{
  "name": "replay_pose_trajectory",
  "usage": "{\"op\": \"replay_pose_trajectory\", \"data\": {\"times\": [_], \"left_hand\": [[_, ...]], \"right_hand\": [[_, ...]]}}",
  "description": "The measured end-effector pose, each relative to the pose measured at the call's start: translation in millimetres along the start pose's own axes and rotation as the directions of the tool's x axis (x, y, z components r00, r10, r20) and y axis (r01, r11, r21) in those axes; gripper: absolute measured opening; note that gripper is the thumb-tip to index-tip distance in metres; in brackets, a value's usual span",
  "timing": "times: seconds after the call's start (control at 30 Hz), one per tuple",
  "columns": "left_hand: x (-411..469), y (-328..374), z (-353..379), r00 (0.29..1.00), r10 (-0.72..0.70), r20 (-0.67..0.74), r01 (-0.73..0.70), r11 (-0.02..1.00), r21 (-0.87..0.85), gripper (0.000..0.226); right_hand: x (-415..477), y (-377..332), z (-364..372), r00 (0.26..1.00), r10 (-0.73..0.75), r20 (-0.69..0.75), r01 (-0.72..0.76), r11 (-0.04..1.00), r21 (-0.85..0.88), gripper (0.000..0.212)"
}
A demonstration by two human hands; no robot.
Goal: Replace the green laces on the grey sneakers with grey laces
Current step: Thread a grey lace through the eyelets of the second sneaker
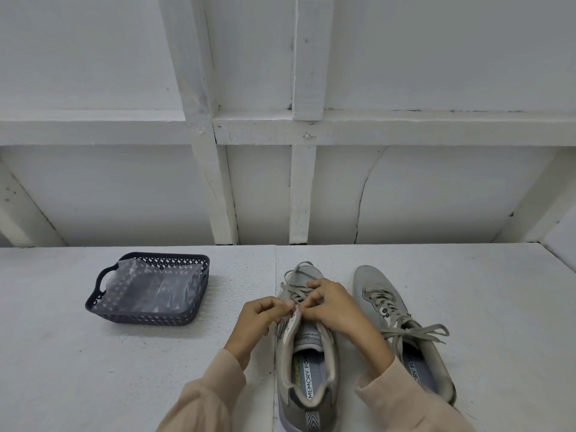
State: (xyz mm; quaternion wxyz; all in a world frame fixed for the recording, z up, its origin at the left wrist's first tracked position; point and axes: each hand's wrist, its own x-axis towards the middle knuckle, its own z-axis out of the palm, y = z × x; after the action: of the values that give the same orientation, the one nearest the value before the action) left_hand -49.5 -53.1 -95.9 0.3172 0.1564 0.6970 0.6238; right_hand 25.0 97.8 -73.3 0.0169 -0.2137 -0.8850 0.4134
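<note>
At a white table [93, 369], my left hand [261, 313] pinched the lace [294, 293] at the eyelet edge of one grey sneaker [308, 338], my right hand [333, 307] curled around its crossings above the tongue. The second sneaker [374, 279] stood just beside, laced and tied. A dark basket [146, 318] holding a plastic bag [149, 285] sat well left.

Your left hand [260, 313] and right hand [335, 302] meet over the middle of one sneaker [307, 369], fingers curled and pinching its lace [293, 293] at the eyelets. A second sneaker [371, 279] stands just beside it on your right, laced, its ends lying loose. Both rest on the white bench [498, 291]. Well to the left sits a dark basket [140, 318] holding a clear plastic bag [149, 285].
</note>
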Motion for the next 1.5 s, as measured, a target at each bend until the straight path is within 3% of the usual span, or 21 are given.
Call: {"op": "replay_pose_trajectory", "data": {"times": [0.1,0.2,0.33,0.47,0.57,0.7,0.83,0.93,1.0,1.1,1.2,1.3,1.5], "left_hand": [[-1,1,-1,0.999,0.000,0.049,-0.002,0.999,0.052,0.023],[-2,5,3,1.000,-0.006,0.027,0.004,0.998,0.056,0.044],[-2,6,4,1.000,-0.026,-0.001,0.026,0.999,0.039,0.055],[0,2,5,1.000,-0.007,-0.015,0.008,1.000,0.017,0.047],[2,1,7,1.000,0.014,-0.010,-0.013,0.999,0.053,0.045],[0,4,4,1.000,0.002,-0.006,-0.002,0.998,0.061,0.046],[-1,3,3,0.988,0.147,-0.055,-0.135,0.974,0.179,0.046],[1,11,7,0.948,0.313,-0.056,-0.295,0.930,0.219,0.032],[5,20,9,0.936,0.351,-0.003,-0.346,0.925,0.155,0.027],[13,27,10,0.926,0.369,-0.085,-0.359,0.927,0.112,0.012],[17,27,11,0.938,0.313,-0.151,-0.313,0.949,0.024,0.009],[19,25,14,0.948,0.282,-0.149,-0.284,0.959,0.002,0.009],[20,21,18,0.943,0.289,-0.166,-0.299,0.954,-0.035,0.012]], "right_hand": [[0,-2,-1,1.000,-0.007,0.019,0.007,1.000,-0.014,0.030],[-1,-6,-7,0.998,0.000,0.061,0.000,1.000,0.003,0.029],[-4,-12,-20,0.997,0.030,0.078,-0.036,0.996,0.079,0.022],[-3,-8,-35,0.994,0.104,0.026,-0.106,0.925,0.366,0.016],[1,-10,-35,0.994,0.107,0.010,-0.102,0.909,0.404,0.017],[10,-22,-43,0.988,0.093,-0.121,-0.026,0.882,0.470,0.018],[12,-33,-46,0.999,0.020,-0.045,0.003,0.881,0.474,0.010],[11,-35,-44,1.000,-0.029,-0.005,0.028,0.905,0.424,0.008],[12,-33,-44,0.998,-0.068,-0.007,0.065,0.912,0.404,0.008],[12,-28,-43,0.998,-0.055,-0.042,0.066,0.926,0.372,0.004],[11,-21,-38,1.000,-0.021,-0.002,0.021,0.995,0.102,0.012],[8,-21,-27,0.994,0.022,0.106,-0.004,0.986,-0.167,0.008],[8,-27,-20,0.993,0.060,0.103,-0.016,0.923,-0.385,0.018]]}}
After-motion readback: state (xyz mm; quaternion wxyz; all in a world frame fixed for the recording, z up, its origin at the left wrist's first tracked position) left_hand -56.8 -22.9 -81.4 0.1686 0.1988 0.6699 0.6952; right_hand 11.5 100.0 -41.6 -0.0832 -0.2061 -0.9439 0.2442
